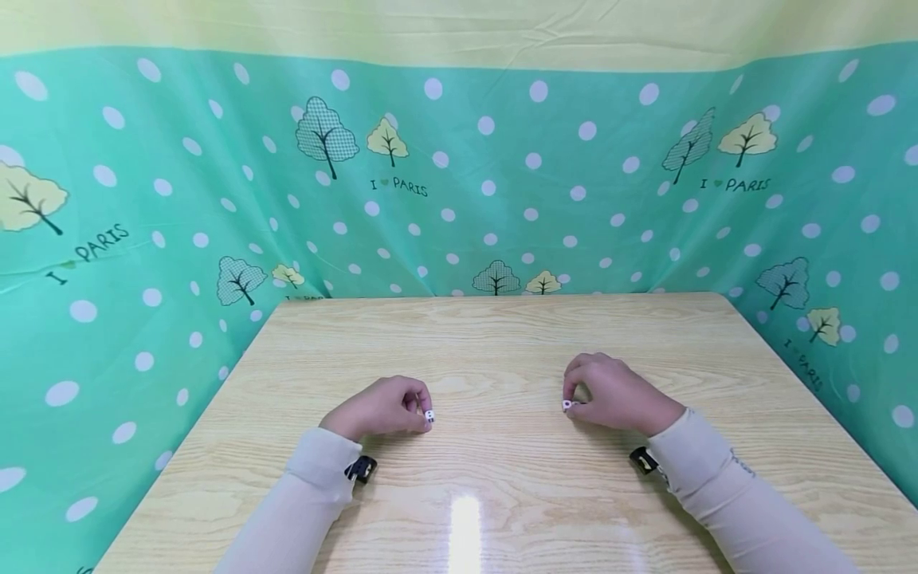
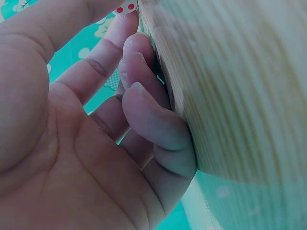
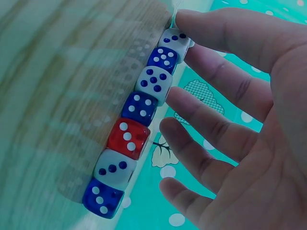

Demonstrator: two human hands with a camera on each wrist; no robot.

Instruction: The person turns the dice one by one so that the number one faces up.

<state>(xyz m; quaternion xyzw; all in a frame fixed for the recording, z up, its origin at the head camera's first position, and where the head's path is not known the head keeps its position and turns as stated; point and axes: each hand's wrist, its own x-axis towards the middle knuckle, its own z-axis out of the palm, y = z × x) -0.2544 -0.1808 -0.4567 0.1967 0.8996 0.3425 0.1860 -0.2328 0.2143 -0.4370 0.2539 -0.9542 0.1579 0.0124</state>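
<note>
My left hand (image 1: 390, 405) pinches a small white die (image 1: 429, 416) between thumb and fingertips, low over the wooden table. In the left wrist view this white die, its red pips (image 2: 125, 8) showing, is cut off by the top edge, while the other fingers curl near the table surface. Across from it, my right hand (image 1: 613, 392) holds thumb and index finger at a white die with blue pips (image 3: 174, 39). That die ends a straight row of several dice, among them a red die (image 3: 128, 138) and a blue die (image 3: 103, 197). In the head view, the right hand hides most of this row.
The light wooden table (image 1: 495, 462) has a bright glare streak near its front. A green dotted curtain (image 1: 459, 199) with printed trees surrounds the table at the back and sides. A small black device (image 1: 362, 469) sits at the left wrist, and another black device (image 1: 643, 460) at the right.
</note>
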